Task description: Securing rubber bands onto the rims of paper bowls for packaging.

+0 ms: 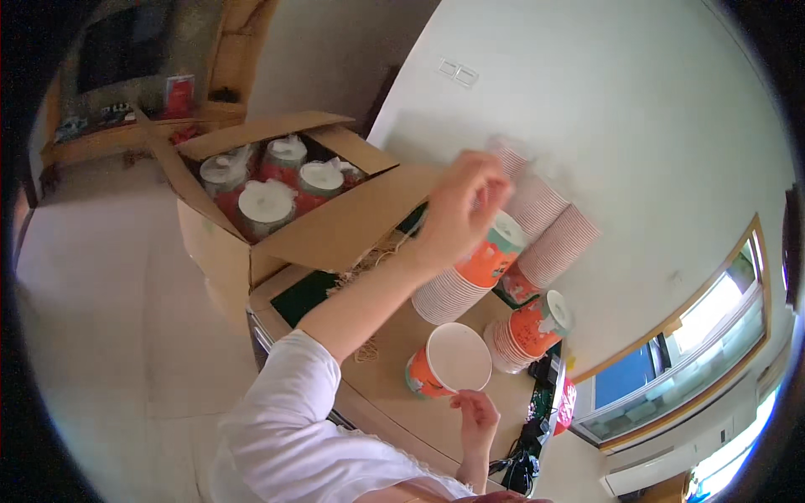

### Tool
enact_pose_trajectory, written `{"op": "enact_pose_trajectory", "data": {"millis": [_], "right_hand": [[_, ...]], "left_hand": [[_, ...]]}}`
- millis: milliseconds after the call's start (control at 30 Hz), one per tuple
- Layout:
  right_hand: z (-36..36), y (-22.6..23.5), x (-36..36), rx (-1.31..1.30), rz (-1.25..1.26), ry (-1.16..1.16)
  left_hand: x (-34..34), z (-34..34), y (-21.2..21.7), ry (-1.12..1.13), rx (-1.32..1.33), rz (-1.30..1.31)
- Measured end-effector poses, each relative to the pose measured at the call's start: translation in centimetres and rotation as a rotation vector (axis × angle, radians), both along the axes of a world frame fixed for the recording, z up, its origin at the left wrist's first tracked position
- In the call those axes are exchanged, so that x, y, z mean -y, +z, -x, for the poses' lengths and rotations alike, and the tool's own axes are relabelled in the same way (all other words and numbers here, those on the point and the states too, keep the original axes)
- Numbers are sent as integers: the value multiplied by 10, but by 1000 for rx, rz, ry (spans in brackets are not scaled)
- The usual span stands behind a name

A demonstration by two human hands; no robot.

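Note:
My right hand (pixel 476 419) pinches the near rim of a paper tub (pixel 458 359), orange and green outside and white inside. The tub stands on the table with its open top facing me. My left hand (pixel 465 205) is raised above the table, fingers curled and smeared by motion. Whether it holds anything cannot be made out. Right behind it rises a stack of nested paper tubs (pixel 453 293), with an upside-down orange and green one (pixel 489 261) on top. A shorter stack (pixel 506 345) to the right carries another orange tub (pixel 541 324).
An open cardboard box (pixel 335 226) at the left holds several wrapped stacks with white round tops (pixel 267 203). Tall stacks of tubs (pixel 558 243) lean by the wall. Black cables (pixel 521 461) lie at the table's right edge. A window (pixel 688 344) is farther right.

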State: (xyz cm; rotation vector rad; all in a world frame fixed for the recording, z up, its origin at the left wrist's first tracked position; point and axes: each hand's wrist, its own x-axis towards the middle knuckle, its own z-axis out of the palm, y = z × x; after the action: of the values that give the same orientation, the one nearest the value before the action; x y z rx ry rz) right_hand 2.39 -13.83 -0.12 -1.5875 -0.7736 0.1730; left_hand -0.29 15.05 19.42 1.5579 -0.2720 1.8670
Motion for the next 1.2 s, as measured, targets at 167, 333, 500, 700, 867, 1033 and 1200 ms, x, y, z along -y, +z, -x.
{"op": "enact_pose_trajectory", "data": {"millis": [167,333,500,700,867,1033,1200], "right_hand": [[-5,23,-23,227,-91,2],[-8,26,-60,-99,-200,230],[8,-11,-69,-342,-106,402],[22,-8,-65,-418,-206,497],[34,-11,-56,-461,3,167],[23,-16,-40,-290,-33,-77],[7,1,-20,-246,2,-133]], "left_hand": [[47,6,-85,130,-386,-92],[89,32,-186,-331,-709,-116],[102,66,-197,-57,-729,217],[112,76,-204,-70,-751,269],[108,77,-213,-396,-760,477],[101,68,-223,-580,-777,642],[95,57,-207,-654,-918,561]]}}
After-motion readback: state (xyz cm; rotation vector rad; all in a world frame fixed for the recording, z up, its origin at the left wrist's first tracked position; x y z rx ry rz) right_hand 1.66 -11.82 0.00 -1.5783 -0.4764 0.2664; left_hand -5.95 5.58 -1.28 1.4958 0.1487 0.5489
